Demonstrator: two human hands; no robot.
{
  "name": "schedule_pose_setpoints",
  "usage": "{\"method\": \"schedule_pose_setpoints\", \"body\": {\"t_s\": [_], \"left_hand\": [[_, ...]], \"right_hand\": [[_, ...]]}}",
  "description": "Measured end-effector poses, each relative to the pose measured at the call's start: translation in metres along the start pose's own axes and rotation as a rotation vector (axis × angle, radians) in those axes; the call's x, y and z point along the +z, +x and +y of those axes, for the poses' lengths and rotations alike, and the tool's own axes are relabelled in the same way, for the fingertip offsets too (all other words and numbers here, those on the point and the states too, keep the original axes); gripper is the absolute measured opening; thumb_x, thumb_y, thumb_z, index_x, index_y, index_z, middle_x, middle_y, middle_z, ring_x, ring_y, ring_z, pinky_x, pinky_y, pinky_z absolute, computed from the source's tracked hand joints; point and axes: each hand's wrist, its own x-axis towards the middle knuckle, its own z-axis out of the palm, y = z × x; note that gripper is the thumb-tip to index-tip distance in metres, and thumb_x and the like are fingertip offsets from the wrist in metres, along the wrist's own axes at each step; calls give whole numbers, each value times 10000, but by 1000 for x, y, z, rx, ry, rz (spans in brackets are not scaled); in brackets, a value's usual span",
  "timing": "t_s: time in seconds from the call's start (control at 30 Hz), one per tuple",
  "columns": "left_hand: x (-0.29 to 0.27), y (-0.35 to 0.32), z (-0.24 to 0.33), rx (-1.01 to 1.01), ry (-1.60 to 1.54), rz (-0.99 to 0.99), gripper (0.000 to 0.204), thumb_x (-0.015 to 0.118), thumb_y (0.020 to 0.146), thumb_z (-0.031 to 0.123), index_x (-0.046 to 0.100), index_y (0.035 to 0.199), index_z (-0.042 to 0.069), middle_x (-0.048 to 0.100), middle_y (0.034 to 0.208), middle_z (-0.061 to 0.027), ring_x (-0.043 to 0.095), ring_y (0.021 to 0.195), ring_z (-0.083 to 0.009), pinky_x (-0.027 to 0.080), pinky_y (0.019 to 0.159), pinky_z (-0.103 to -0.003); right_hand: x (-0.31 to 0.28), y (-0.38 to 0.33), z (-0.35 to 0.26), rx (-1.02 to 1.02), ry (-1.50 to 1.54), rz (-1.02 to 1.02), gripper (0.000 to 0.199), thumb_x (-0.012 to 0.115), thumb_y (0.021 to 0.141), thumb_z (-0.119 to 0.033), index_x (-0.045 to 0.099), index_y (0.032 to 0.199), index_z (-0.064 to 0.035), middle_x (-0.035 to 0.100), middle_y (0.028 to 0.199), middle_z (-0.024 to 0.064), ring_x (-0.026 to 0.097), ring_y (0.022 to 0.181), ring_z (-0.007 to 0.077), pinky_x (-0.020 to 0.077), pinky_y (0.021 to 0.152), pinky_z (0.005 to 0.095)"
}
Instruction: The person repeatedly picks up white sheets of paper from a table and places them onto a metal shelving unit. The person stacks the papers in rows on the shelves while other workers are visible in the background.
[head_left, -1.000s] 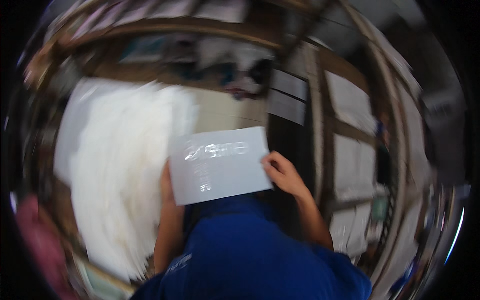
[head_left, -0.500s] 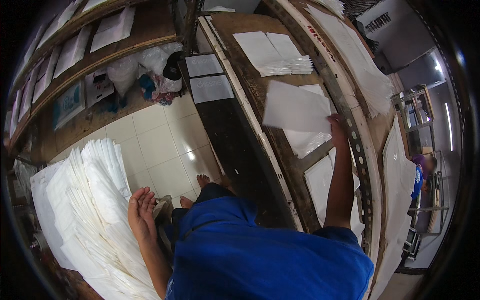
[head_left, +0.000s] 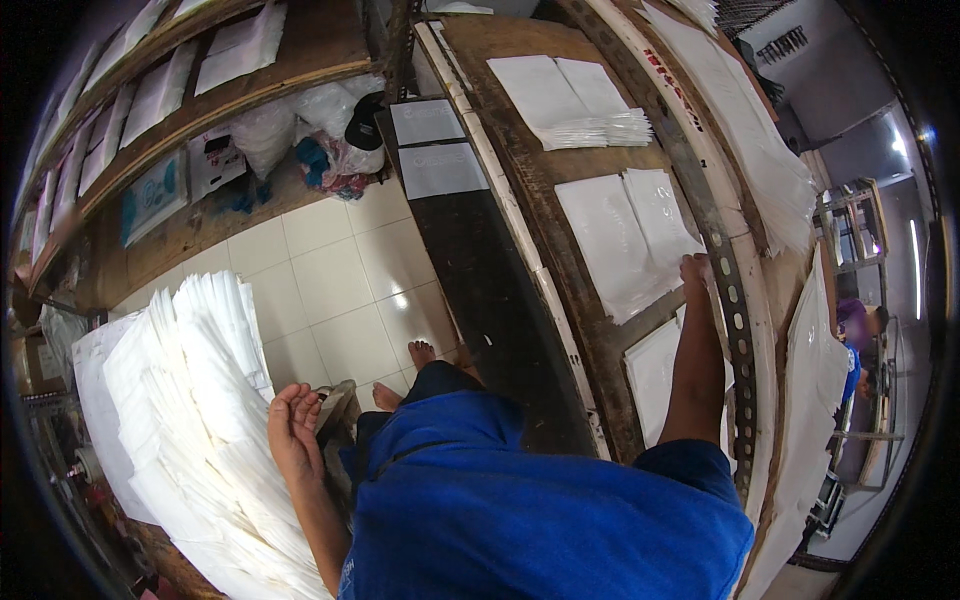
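Note:
My right arm stretches out over a brown shelf board, and my right hand (head_left: 693,268) is closed at the near corner of a thin white sheet (head_left: 655,215). That sheet lies on a low pile, beside another white sheet (head_left: 608,240). To my left, my left hand (head_left: 295,425) is held up with loosely curved fingers and nothing in it. Close beside it stands a large fanned stack of thin white sheets (head_left: 190,420). Whether they are paper or plastic I cannot tell.
Further along the board lies another white stack (head_left: 570,100); one more (head_left: 655,370) sits partly under my right arm. A perforated metal rail (head_left: 735,330) edges the board. A dark panel (head_left: 490,300) carries two grey printed rectangles. Shelves (head_left: 230,90) stand left; a person (head_left: 855,330) is far right.
The white sheet that my right hand held in the air now lies down on the pile. My right hand has moved slightly lower with it. The view has shifted a little.

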Motion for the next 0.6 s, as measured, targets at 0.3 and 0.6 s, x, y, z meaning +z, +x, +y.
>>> {"method": "schedule_pose_setpoints", "body": {"t_s": [0.3,0.6], "left_hand": [[-4,-2,-7,10,-6,-7,344,468,972,289,550,1119,-11,601,1087,-136,592,962,-206,467,873,-325],[-10,-25,17,64,87,97,328,471,966,240,555,1108,-44,612,1066,-142,606,976,-210,480,888,-317]], "right_hand": [[-14,24,24,-169,-268,-124,294,581,801,-135,507,1075,-59,568,781,108,568,617,216,439,462,349],[-2,16,-24,-624,-496,-15,366,511,908,-262,546,1188,-29,580,1085,164,549,975,296,413,837,395]]}}
